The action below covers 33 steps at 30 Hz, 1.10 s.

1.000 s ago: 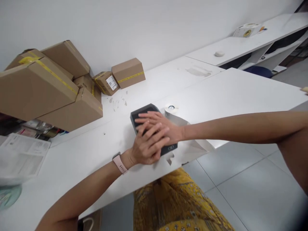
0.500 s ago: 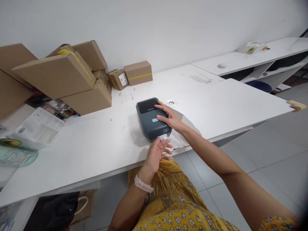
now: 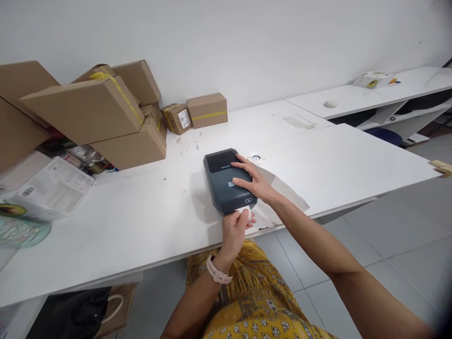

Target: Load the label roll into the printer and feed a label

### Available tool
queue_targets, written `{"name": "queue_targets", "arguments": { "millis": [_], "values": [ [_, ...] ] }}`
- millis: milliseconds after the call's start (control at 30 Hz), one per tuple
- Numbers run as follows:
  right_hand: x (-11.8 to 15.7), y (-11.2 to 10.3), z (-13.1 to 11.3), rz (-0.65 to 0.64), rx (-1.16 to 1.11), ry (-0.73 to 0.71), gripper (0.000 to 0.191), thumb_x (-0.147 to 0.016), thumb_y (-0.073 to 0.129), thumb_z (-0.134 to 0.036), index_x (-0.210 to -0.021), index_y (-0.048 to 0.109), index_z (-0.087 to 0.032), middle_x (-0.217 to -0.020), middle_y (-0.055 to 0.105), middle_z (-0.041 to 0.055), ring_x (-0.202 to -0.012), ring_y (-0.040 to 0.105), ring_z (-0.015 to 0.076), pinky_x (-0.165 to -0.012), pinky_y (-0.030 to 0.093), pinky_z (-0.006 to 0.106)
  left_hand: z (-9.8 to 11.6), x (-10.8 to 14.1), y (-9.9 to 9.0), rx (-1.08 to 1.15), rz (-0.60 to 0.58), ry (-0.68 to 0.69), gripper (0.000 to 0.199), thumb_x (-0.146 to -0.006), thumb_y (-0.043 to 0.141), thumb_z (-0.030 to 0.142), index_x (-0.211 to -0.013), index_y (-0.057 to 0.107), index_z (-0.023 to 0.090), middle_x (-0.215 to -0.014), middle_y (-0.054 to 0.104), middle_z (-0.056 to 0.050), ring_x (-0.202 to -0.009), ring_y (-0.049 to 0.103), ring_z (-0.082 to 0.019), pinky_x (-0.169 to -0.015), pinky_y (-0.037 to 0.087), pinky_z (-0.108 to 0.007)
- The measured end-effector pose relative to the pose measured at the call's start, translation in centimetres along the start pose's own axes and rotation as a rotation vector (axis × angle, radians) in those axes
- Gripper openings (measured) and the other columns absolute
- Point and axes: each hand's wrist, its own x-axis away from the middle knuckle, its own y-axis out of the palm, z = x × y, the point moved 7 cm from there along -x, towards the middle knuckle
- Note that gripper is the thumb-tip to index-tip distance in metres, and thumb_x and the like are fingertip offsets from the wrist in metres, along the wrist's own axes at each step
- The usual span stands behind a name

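A dark blue-grey label printer (image 3: pixel 226 188) with a black upper panel lies near the front edge of the white table. My right hand (image 3: pixel 252 179) rests spread on its top, fingers apart, touching the right side. At the printer's front edge, my left hand (image 3: pixel 236 230) pinches the white label paper (image 3: pixel 244 210) coming out of it between thumb and fingers. A pink watch strap circles my left wrist. Beside the printer, partly under my right forearm, lies a pale sheet (image 3: pixel 286 193).
Cardboard boxes (image 3: pixel 88 110) are stacked at the left, with a smaller box (image 3: pixel 207 110) by the wall. A small white roll (image 3: pixel 256 157) lies behind the printer. The table's front edge (image 3: pixel 176 256) runs close to my body. A black bag (image 3: pixel 70 310) sits below.
My left hand has closed from loosely spread fingers into a pinch on the label paper. My right hand stays on the printer. The view has shifted slightly.
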Motion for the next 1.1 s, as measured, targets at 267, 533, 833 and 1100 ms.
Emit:
{"name": "queue_targets", "arguments": {
  "millis": [267,533,833,1100],
  "values": [
    [-0.6,0.5,0.2,-0.126,-0.175,0.363,0.116,-0.075,0.083,-0.043,-0.169,0.017,-0.032,-0.171,0.036,0.0104,-0.149,0.049,0.0386,-0.119,0.049,0.058,0.1,0.1,-1.0,-0.313,-0.033,0.187,0.039,-0.096,0.057,0.043,-0.064,0.058,0.021,-0.077,0.081,-0.008,-0.070,0.074,-0.019,-0.066,0.053,-0.028],
    [0.3,0.1,1.0,-0.046,-0.222,0.304,0.105,-0.081,0.080,-0.057,-0.168,0.023,-0.040,-0.178,0.022,0.0013,-0.162,0.028,0.0357,-0.132,0.030,0.058,2.9,1.6,-2.0,-0.463,-0.028,0.540,0.038,-0.102,0.049,0.022,-0.066,0.059,0.019,-0.061,0.066,-0.001,-0.058,0.063,-0.013,-0.060,0.046,-0.024],
    [5.6,0.3,3.6,0.256,-0.333,0.233,0.071,-0.100,0.028,-0.079,-0.161,0.039,-0.044,-0.173,0.038,-0.0024,-0.160,0.034,0.0330,-0.132,0.028,0.060,3.1,1.2,-8.9,-0.192,0.419,0.425,0.051,-0.107,0.045,0.039,-0.157,0.048,0.027,-0.167,0.046,-0.011,-0.157,0.040,-0.028,-0.123,0.042,-0.041],
    [-1.4,-2.6,-4.0,0.263,0.171,-0.070,0.084,-0.097,0.031,-0.084,-0.168,0.023,-0.040,-0.177,0.025,0.0005,-0.165,0.021,0.0343,-0.135,0.021,0.055,5.5,-6.4,-9.7,-0.146,0.243,0.195,0.055,-0.099,0.060,0.045,-0.150,0.052,0.026,-0.163,0.051,-0.011,-0.152,0.046,-0.029,-0.122,0.042,-0.044]
  ]
}}
